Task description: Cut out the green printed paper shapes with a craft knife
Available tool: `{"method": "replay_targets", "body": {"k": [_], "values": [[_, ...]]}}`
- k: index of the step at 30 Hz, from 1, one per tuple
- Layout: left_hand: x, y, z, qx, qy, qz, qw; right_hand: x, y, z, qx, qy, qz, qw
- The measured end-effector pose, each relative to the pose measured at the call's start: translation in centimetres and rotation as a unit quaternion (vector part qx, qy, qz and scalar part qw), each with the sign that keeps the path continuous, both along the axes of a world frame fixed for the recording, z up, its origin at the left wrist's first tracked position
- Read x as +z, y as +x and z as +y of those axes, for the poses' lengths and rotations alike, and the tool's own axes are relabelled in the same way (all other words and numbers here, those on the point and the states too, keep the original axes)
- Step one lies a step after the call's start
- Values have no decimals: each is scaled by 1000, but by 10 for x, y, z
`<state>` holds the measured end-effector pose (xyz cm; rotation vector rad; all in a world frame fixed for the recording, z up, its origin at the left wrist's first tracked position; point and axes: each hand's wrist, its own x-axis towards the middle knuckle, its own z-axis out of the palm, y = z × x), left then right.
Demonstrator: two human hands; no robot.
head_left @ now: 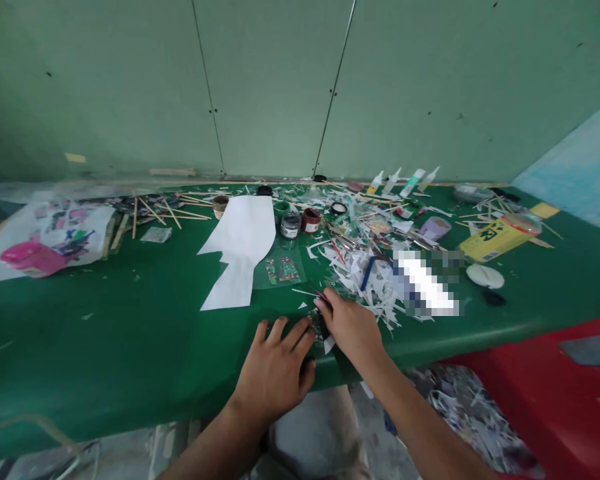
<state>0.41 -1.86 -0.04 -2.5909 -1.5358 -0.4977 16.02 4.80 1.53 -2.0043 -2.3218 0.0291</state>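
Observation:
My left hand (279, 367) lies palm down near the table's front edge, its fingers stretched out and apart. Its fingertips rest against a small dark, speckled piece (316, 323). Just to the right, my right hand (353, 330) is closed around a thin, pen-like tool (321, 294) with a reddish part showing; its exact kind is hidden by the fingers. Beyond the hands lies a clear sheet (300, 270) bearing small speckled pieces (289, 269). A white paper cut-out (245, 240) shaped like a head in profile is at its left.
White paper scraps (380, 283) are heaped to the right. Jars (291, 225), glue bottles (413, 183) and wooden sticks (165, 212) stand or lie toward the wall. A yellow container (497, 238) is at far right, a pink bottle (35, 258) at far left.

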Motion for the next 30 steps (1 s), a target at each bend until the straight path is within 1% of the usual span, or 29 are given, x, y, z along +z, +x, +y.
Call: {"method": "replay_targets", "body": {"k": [4,8,19,23,25,26,28,30], "values": [[4,0,4,-10,-9,3,1000,4,2,1,2,-34,23,999],[5,-1,4,-14,-19,3,1000,8,0,7,-23,-51,26,998],[3,-1,0,-7,-12,-2,1000,4,-3,4,-12,-26,28,999],[2,-4,-2,-9,4,-6,1000,7,-5,4,-13,-16,31,999],[0,-5,-4,-7,16,-10,1000,9,-3,-2,-8,-11,35,999],[-1,-6,-5,-5,21,-12,1000,8,0,-8,1,-8,40,999],[-2,-6,-6,-2,29,-17,999,2,9,-23,44,9,57,997],[-3,-6,-6,-2,34,-22,999,-9,24,-41,142,62,81,985]]}}
